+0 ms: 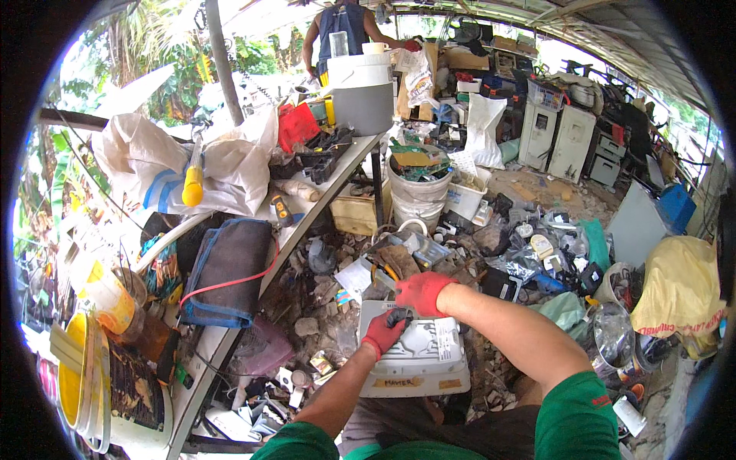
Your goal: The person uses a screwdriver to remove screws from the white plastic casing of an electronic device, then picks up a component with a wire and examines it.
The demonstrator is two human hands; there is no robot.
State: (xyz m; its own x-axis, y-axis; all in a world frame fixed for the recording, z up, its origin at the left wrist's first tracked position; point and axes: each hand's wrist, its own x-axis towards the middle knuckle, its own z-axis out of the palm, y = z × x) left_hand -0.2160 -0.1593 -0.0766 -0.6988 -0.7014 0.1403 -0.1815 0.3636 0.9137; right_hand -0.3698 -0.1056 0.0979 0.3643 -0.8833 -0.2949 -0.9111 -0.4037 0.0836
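Beneath both hands (383, 333) (426, 293), a grey casing (418, 346), moulded face up, long axis crosswise (fingers (396, 317): hold unclear).

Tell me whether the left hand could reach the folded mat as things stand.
Probably yes: nothing tall seems to stand between the left hand and the mat, though the hand is at the case and a red cord crosses the mat.

Long pale-topped worktop (212, 343): grey-and-white drink cooler (362, 103) at far end, folded dark blue-edged cloth (226, 268) nearer. Littered dirt floor (537, 188): white bucket (420, 201), pale stone (307, 326).
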